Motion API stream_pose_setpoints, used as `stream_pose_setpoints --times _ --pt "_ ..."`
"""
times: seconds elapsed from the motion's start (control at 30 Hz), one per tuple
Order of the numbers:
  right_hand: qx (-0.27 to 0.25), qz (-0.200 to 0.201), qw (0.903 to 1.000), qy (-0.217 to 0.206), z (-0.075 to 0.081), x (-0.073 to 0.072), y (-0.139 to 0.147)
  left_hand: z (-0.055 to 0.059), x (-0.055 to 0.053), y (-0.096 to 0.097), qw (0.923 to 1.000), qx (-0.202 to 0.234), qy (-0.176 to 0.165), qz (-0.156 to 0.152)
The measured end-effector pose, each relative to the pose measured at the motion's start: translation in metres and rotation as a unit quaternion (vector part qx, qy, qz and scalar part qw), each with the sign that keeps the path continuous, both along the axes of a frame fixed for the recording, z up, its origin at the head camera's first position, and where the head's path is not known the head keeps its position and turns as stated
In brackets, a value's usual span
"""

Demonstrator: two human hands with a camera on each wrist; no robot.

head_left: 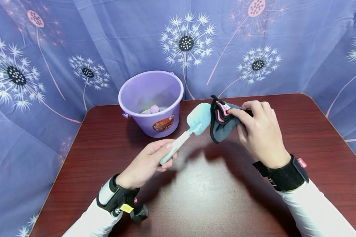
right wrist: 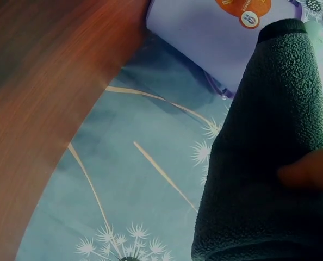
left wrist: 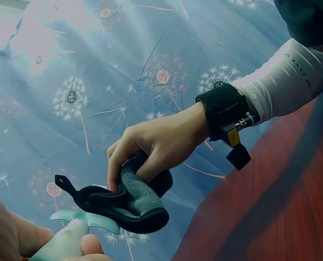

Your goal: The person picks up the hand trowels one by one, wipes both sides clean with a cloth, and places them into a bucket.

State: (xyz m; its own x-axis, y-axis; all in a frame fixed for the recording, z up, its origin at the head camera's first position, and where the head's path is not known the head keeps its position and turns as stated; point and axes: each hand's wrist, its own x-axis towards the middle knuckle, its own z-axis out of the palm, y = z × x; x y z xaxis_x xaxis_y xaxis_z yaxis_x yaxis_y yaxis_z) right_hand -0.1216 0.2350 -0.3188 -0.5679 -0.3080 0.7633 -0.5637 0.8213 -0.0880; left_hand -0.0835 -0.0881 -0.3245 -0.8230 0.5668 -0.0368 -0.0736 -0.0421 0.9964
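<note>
My left hand (head_left: 148, 161) grips the pale mint handle of a small toy shovel (head_left: 199, 115), its light blue blade tilted up to the right above the table. A folded grey fleece cloth (head_left: 222, 131) with black edging and some pink inside hangs from my right hand (head_left: 262, 131), pinched between thumb and fingers. Cloth and blade meet or nearly meet in the head view; actual contact I cannot tell. In the left wrist view, the cloth (left wrist: 140, 196) sits just beyond the shovel (left wrist: 66, 239). The right wrist view shows the cloth's fuzzy side (right wrist: 270, 125) with the thumb pressed on it.
A purple bucket (head_left: 173, 108) with an orange label stands at the table's back left, holding a light purple ball (head_left: 154, 109) and something green. The dark red wooden table (head_left: 103, 154) meets a blue dandelion-print curtain (head_left: 130, 39) behind.
</note>
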Motion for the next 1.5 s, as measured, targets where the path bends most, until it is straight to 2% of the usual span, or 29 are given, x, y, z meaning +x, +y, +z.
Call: stream_pose_setpoints --times 0.2,0.43,0.6,0.83,1.17,1.5 --pt "0.000 0.008 0.9997 -0.021 -0.003 0.001 -0.001 0.000 0.000 0.000 0.9998 0.017 -0.009 0.002" --pt "0.017 0.028 0.9989 -0.034 -0.008 0.002 -0.008 -0.001 -0.001 -0.002 0.9965 0.077 -0.033 -0.011" --pt "0.028 0.051 0.9974 -0.041 -0.011 0.004 -0.014 0.000 -0.001 -0.004 0.9934 0.097 -0.062 -0.009" --pt "0.046 0.079 0.9948 -0.044 -0.014 0.008 -0.023 0.000 -0.001 -0.005 0.9897 0.111 -0.089 -0.008" --pt "0.070 0.118 0.9899 -0.037 -0.013 0.014 -0.031 0.000 -0.001 -0.005 0.9866 0.128 -0.100 -0.012" --pt "0.080 0.136 0.9871 -0.029 -0.009 0.019 -0.037 0.001 0.000 -0.002 0.9884 0.118 -0.096 -0.001"
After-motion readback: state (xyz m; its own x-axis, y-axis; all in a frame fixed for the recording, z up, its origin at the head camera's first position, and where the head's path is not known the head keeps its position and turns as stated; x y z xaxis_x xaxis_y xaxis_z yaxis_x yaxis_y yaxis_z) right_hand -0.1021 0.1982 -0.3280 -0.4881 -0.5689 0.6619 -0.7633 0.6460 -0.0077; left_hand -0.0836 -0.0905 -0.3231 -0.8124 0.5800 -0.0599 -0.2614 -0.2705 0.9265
